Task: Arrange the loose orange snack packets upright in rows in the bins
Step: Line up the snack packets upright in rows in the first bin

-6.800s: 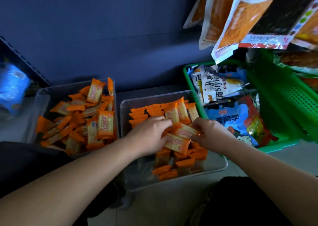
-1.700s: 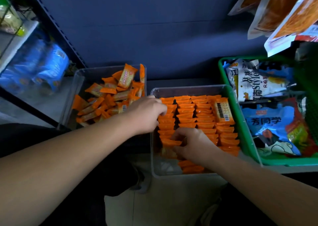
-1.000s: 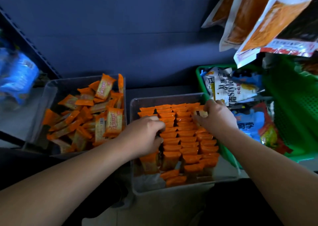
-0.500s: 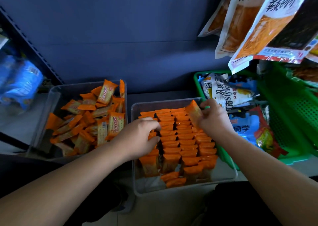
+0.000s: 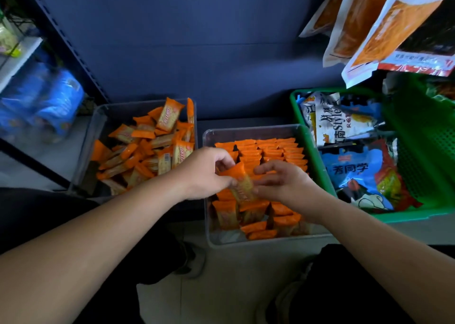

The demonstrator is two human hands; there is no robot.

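A clear bin (image 5: 256, 131) in the middle holds orange snack packets (image 5: 270, 148) standing in neat rows, with a few looser ones at its near end. Over that bin my left hand (image 5: 204, 173) pinches one orange packet (image 5: 240, 184) by its upper end, tilted. From the right, my right hand (image 5: 283, 183) meets it, and its nearly straight fingertips touch the packet's lower end. To the left, a second clear bin (image 5: 98, 116) holds a jumbled pile of loose orange packets (image 5: 147, 151).
A green basket (image 5: 418, 212) of mixed snack bags stands right of the middle bin. Large snack bags (image 5: 384, 28) hang at the upper right. Blue packs (image 5: 49, 102) lie on a shelf at the left. A dark back panel rises behind the bins.
My right hand has brought a packet from the bin's far right corner to the middle. My left hand has lifted off the rows and now pinches that packet.
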